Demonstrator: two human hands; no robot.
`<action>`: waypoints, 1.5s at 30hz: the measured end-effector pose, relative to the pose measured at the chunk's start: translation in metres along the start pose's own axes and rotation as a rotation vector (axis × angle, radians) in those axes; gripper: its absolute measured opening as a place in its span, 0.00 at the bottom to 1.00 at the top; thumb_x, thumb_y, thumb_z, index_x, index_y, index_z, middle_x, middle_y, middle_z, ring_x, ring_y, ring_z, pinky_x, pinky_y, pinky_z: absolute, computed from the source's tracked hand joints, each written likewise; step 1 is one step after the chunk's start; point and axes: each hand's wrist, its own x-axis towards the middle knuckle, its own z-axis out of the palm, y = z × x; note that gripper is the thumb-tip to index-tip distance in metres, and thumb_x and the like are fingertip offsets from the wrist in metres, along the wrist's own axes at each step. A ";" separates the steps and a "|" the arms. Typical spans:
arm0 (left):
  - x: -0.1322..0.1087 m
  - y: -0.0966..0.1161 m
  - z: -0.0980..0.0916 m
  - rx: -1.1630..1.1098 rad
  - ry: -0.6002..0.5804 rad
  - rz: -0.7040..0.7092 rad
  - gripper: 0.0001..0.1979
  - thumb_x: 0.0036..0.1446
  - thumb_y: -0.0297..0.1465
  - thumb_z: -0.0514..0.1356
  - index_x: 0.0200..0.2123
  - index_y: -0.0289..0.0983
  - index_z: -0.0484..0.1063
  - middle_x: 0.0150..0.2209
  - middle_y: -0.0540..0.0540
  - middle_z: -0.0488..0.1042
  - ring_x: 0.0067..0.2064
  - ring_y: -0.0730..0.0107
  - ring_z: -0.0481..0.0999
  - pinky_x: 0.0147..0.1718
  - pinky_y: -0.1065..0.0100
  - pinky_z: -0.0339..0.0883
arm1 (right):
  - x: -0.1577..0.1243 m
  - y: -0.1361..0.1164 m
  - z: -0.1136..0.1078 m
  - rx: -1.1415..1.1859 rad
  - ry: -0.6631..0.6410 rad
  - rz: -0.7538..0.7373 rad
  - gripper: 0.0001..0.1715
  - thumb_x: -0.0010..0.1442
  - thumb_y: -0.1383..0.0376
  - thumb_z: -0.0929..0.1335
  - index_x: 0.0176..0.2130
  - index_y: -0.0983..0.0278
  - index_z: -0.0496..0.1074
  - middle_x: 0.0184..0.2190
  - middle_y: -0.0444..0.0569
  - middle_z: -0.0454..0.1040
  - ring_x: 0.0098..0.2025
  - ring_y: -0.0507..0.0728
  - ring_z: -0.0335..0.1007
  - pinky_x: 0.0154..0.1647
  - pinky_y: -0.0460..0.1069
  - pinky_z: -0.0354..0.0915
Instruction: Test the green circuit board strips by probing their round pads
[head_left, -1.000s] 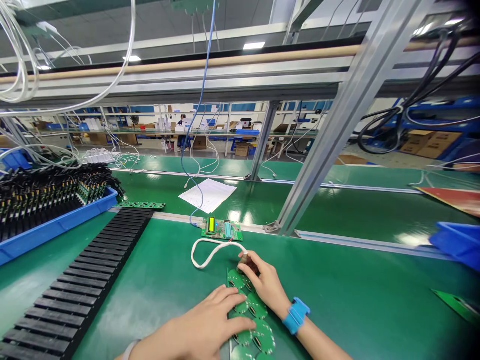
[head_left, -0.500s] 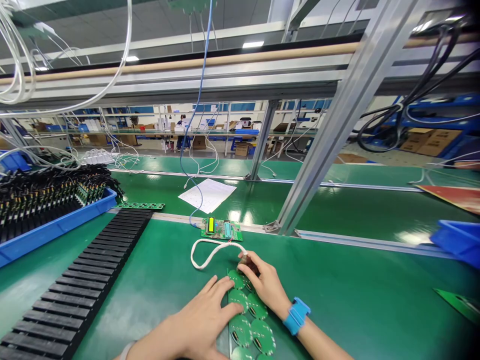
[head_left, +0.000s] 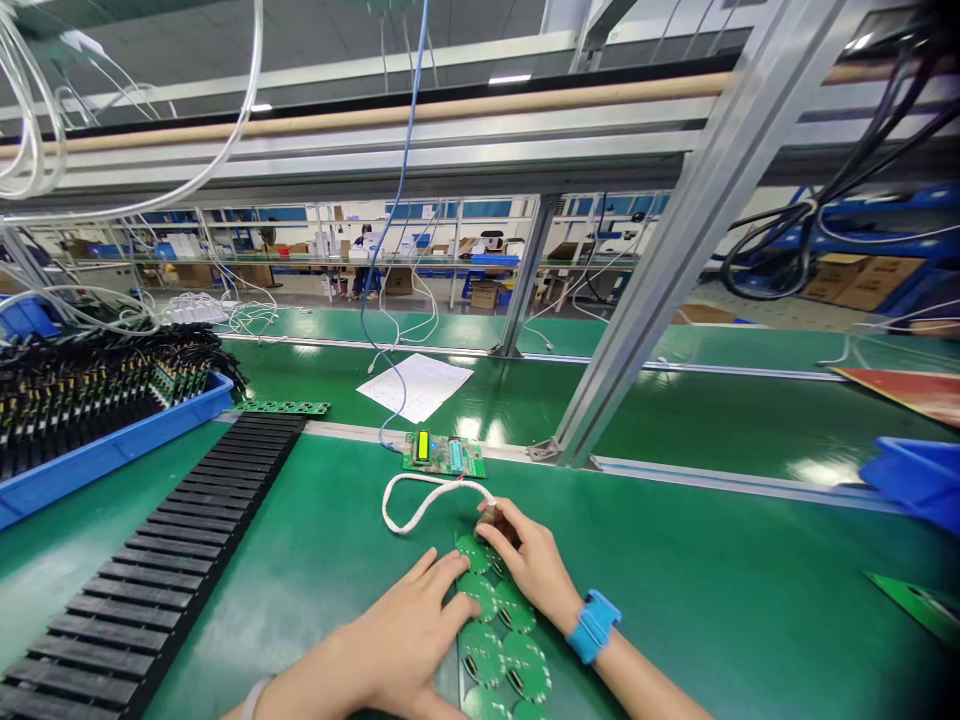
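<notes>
A panel of round green circuit boards (head_left: 481, 655) lies on the green bench in front of me. My left hand (head_left: 405, 630) rests flat with fingers spread, its fingertips on the panel's left edge. My right hand (head_left: 525, 555), with a blue wrist strap, pinches a small brownish connector block (head_left: 493, 517) at the panel's far end. From the block a white sleeved cable (head_left: 409, 525) loops left and back toward a green tester board (head_left: 444, 456) with a lit yellow display. My fingers partly cover the block, so its contact with the panel cannot be made out.
A long black slatted strip (head_left: 172, 540) runs along the left. Beside it a blue tray (head_left: 112, 452) holds many boards with black wires. White paper (head_left: 416, 386) lies behind the tester. A metal post (head_left: 637, 310) and a blue bin (head_left: 911, 480) stand right.
My left thumb has shifted slightly left on the panel. The right hand keeps its hold on the connector block, and the view has tilted slightly.
</notes>
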 end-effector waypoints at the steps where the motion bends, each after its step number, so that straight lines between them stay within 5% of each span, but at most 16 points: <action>1: 0.000 0.000 0.000 0.000 0.000 -0.005 0.52 0.44 0.66 0.53 0.60 0.32 0.60 0.66 0.25 0.52 0.71 0.52 0.41 0.68 0.49 0.33 | 0.000 0.000 0.000 0.002 -0.002 0.000 0.15 0.64 0.53 0.64 0.43 0.62 0.67 0.32 0.43 0.71 0.32 0.51 0.67 0.37 0.45 0.62; 17: 0.002 -0.004 -0.003 0.048 0.035 -0.068 0.56 0.41 0.69 0.49 0.60 0.31 0.61 0.67 0.24 0.47 0.71 0.53 0.39 0.68 0.47 0.32 | -0.009 -0.012 -0.005 0.043 0.111 -0.039 0.16 0.63 0.53 0.65 0.42 0.63 0.69 0.31 0.44 0.73 0.32 0.51 0.68 0.36 0.45 0.64; 23: 0.002 -0.012 -0.002 0.041 0.047 -0.075 0.56 0.42 0.68 0.52 0.61 0.30 0.59 0.68 0.27 0.44 0.71 0.54 0.37 0.68 0.50 0.35 | -0.015 -0.016 -0.001 0.116 -0.002 0.014 0.17 0.62 0.53 0.66 0.41 0.64 0.69 0.29 0.45 0.73 0.30 0.52 0.68 0.34 0.46 0.64; 45: 0.005 -0.010 -0.005 0.035 0.032 -0.065 0.54 0.42 0.67 0.55 0.60 0.30 0.60 0.68 0.27 0.46 0.71 0.51 0.38 0.68 0.48 0.35 | -0.010 -0.023 0.005 -0.063 -0.043 -0.100 0.13 0.63 0.56 0.64 0.39 0.62 0.70 0.30 0.44 0.73 0.31 0.52 0.67 0.33 0.45 0.64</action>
